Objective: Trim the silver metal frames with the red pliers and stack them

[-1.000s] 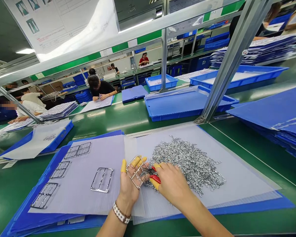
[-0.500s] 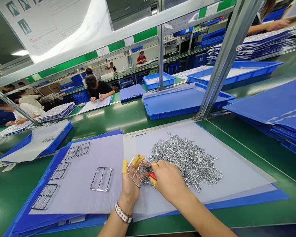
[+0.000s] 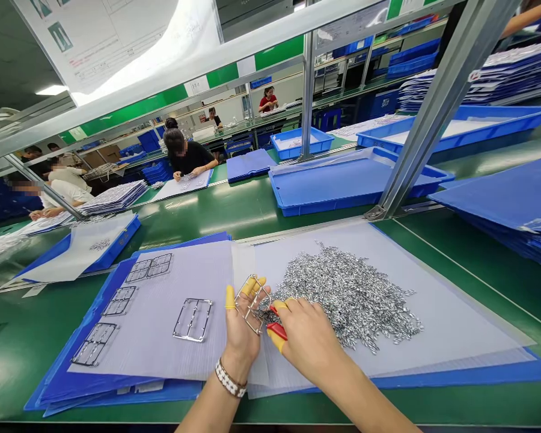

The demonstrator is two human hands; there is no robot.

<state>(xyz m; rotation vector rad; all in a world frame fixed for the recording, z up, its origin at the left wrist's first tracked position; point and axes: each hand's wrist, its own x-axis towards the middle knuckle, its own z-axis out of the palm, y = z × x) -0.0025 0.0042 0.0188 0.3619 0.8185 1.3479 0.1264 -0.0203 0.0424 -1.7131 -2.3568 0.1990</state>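
My left hand (image 3: 243, 331), with yellow finger cots, holds up a small metallic frame (image 3: 252, 305) made of thin bars. Red-handled nippers (image 3: 277, 328) are gripped in my right hand (image 3: 309, 340), their tip close to the frame's right side; the fingers partly hide the jaws. Just behind and right of both hands lies a heap of small silvery pieces (image 3: 342, 294) on a translucent sheet (image 3: 446, 328). A similar frame (image 3: 193, 319) rests alone on the left sheet (image 3: 162, 337). More frames (image 3: 94, 344) lie along that sheet's left edge.
A metal post (image 3: 442, 114) rises behind the heap on the right. Beyond it stand shallow blue trays (image 3: 297, 208). Blue sheets (image 3: 505, 192) are stacked at far right, and another blue tray (image 3: 117, 246) sits at left. A co-worker in black (image 3: 187, 153) works across the bench.
The camera view has shifted, so the bench appears farther right. Both hands keep hold of the frame and nippers, and the nippers' handles look slightly wider apart.
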